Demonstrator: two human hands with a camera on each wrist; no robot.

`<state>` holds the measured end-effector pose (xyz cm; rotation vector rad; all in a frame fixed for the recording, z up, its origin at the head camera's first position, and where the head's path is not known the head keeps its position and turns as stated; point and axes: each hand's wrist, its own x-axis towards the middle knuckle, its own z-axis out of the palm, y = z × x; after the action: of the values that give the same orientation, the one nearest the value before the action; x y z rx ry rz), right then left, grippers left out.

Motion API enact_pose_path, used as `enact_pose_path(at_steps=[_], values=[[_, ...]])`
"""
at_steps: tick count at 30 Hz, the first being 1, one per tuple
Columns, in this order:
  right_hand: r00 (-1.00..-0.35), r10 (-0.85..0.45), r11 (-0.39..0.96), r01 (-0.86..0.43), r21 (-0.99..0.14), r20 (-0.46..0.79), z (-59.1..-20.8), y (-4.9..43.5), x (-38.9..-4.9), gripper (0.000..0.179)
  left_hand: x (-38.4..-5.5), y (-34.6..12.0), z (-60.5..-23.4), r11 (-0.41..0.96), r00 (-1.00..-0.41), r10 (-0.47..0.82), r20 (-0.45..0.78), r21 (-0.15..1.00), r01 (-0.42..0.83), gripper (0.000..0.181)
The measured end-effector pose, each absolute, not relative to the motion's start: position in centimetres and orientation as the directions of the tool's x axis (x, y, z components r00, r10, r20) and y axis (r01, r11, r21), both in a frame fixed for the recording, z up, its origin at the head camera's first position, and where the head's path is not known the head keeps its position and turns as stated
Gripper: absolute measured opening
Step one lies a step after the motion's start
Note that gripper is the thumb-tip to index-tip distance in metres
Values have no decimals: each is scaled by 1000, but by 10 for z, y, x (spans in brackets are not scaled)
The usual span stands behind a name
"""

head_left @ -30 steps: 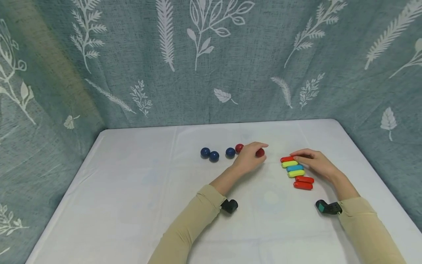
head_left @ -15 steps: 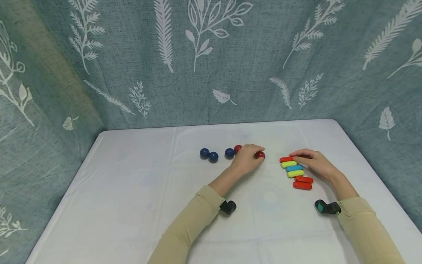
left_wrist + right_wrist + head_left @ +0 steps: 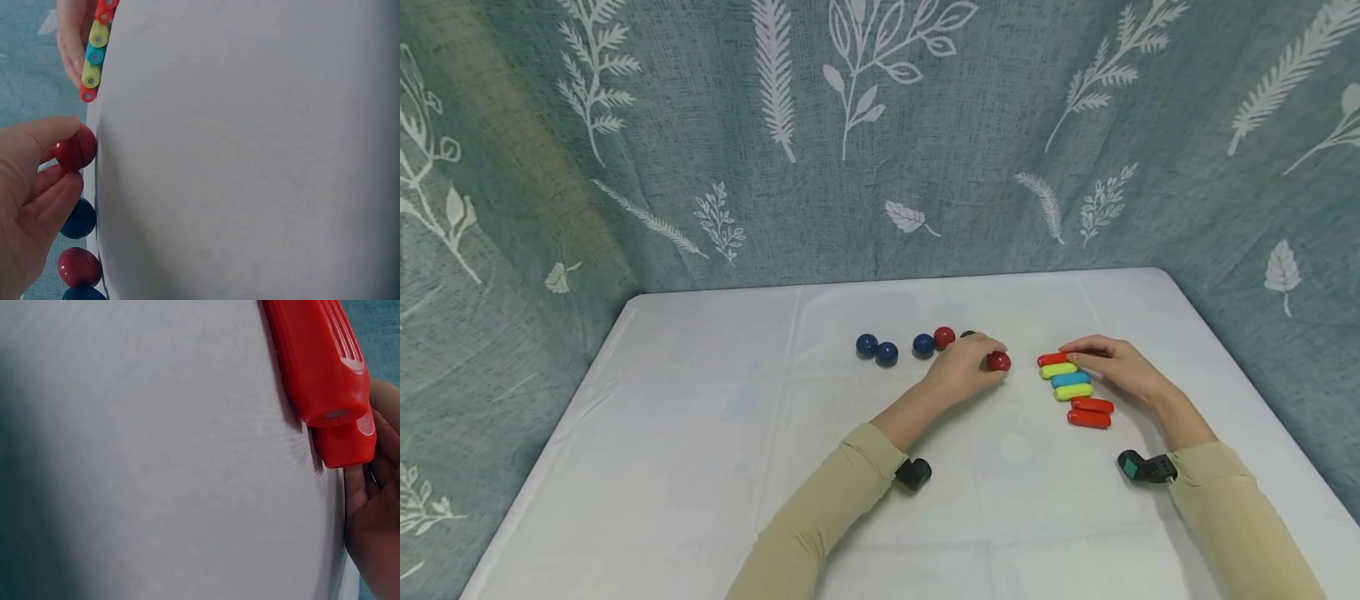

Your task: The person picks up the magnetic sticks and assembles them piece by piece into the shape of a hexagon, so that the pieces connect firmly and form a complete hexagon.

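Note:
My left hand (image 3: 959,372) holds a glossy red ball (image 3: 999,362) between thumb and fingertips. The left wrist view shows that red ball (image 3: 84,147) with a thin seam line, at the table's surface. My right hand (image 3: 1122,368) is at the far end of a row of short plastic sticks, pinching the right end of the farthest red stick (image 3: 1052,360). Below it lie a yellow stick (image 3: 1059,371), a blue stick (image 3: 1071,380) and another yellow one. Two red sticks (image 3: 1089,419) finish the near end, their ridged sides filling the right wrist view's upper corner.
Left of my left hand stand a second red ball (image 3: 944,337) and a dark blue ball (image 3: 923,346). Two more blue balls (image 3: 887,354) sit farther left. Another dark ball (image 3: 967,333) peeks out behind the hand. A leaf-patterned curtain (image 3: 820,225) borders the white table (image 3: 700,450).
My left hand has brought the red ball nearer to me and slightly right, uncovering part of a dark ball behind it. The right hand and the sticks stay in place.

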<state>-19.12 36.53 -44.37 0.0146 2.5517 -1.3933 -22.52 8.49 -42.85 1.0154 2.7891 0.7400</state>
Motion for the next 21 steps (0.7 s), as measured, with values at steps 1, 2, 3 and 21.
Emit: enact_pose_path(at_steps=[1,2,3,21], values=[[-972,-102,548,121,-828,-210,-443,365,-191,52,-225,85,-428,657,-772,630,79,475,585,36],[-972,-103,547,120,-828,-210,-443,365,-191,52,-224,84,-428,649,-767,637,75,484,587,36],[-972,-104,549,119,-827,-210,-443,365,-191,52,-224,84,-428,642,-762,643,71,493,587,37],[-972,-111,554,115,-825,-209,-441,364,-190,52,-212,62,-432,572,-711,699,82,533,624,39]])
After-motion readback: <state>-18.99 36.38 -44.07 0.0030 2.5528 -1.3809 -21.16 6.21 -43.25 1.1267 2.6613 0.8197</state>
